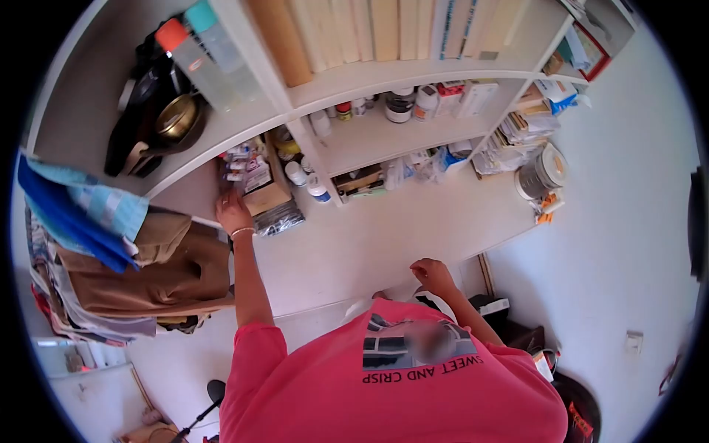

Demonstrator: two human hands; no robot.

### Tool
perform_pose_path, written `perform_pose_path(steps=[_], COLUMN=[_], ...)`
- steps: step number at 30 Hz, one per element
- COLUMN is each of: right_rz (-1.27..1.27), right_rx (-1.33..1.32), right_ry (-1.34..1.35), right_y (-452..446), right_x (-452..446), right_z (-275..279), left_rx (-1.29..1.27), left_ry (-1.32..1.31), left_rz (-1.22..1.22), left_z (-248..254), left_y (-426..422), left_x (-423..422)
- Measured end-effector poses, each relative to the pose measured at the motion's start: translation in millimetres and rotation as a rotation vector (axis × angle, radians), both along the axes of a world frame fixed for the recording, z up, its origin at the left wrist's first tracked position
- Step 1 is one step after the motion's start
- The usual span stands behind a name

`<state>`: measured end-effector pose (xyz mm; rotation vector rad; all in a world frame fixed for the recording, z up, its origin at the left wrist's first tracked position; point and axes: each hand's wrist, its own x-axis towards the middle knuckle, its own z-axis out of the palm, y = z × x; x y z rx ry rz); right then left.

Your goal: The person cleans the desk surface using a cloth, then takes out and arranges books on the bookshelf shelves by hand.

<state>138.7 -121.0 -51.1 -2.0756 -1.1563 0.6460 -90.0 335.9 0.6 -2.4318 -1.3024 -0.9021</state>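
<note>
My left hand (pixel 233 212) reaches into the lower left shelf opening, at the near left corner of a cardboard box (pixel 269 198). Its fingers look stretched out, and the tips lie against or close to the box; I cannot see anything held. Small boxes and packets (pixel 255 173) fill the cardboard box. Beside it, just right of my left wrist, lies a stack of shiny dark packets (pixel 280 218). My right hand (pixel 433 275) hovers near the front edge of the white desk (pixel 354 236), fingers curled in, with nothing visible in them.
White bottles (pixel 318 189) stand right of the cardboard box. Shelves above carry books (pixel 384 29), jars (pixel 399 105) and a brass bowl (pixel 177 118). Brown clothes (pixel 159 269) and a blue towel (pixel 74 210) hang at left. A large tin (pixel 541 173) stands at the desk's right end.
</note>
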Motion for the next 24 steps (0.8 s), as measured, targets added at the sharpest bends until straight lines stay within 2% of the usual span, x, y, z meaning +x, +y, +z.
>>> perform_pose_path(steps=[2, 4, 8, 11, 13, 15, 17, 19, 23, 24], right_rz=[-0.027, -0.037, -0.006, 0.093, 0.196, 0.305, 0.472, 0.515, 0.413, 0.373], right_rx=[-0.011, -0.016, -0.091, -0.179, -0.251, -0.325, -0.417, -0.460, -0.384, -0.369], right_ry=[0.033, 0.021, 0.026, -0.002, 0.008, 0.019, -0.035, -0.061, -0.101, -0.080], right_y=[-6, -11, -26, -45, -60, -72, -83, -92, -115, -126], right_x=[0, 2, 4, 9, 18, 28, 42, 54, 71, 70], right_z=[2, 0, -15, -31, -56, -75, -83, -80, -79, -77], left_rx=[0.000, 0.154, 0.067, -0.148, -0.409, -0.308, -0.552, -0.753, -0.924, -0.936], left_ry=[0.000, -0.113, -0.154, -0.212, -0.241, -0.223, -0.278, -0.395, -0.086, -0.082], left_rz=[-0.078, 0.010, -0.036, -0.104, -0.042, -0.076, 0.052, 0.079, -0.226, -0.219], left_z=[-2, -2, -5, -50, -78, -91, -95, -109, -162, -172], left_y=[-6, -20, -81, -147, -204, -259, -312, -353, -406, -416], left_x=[1, 4, 1, -14, -24, -30, -31, -30, -36, -34])
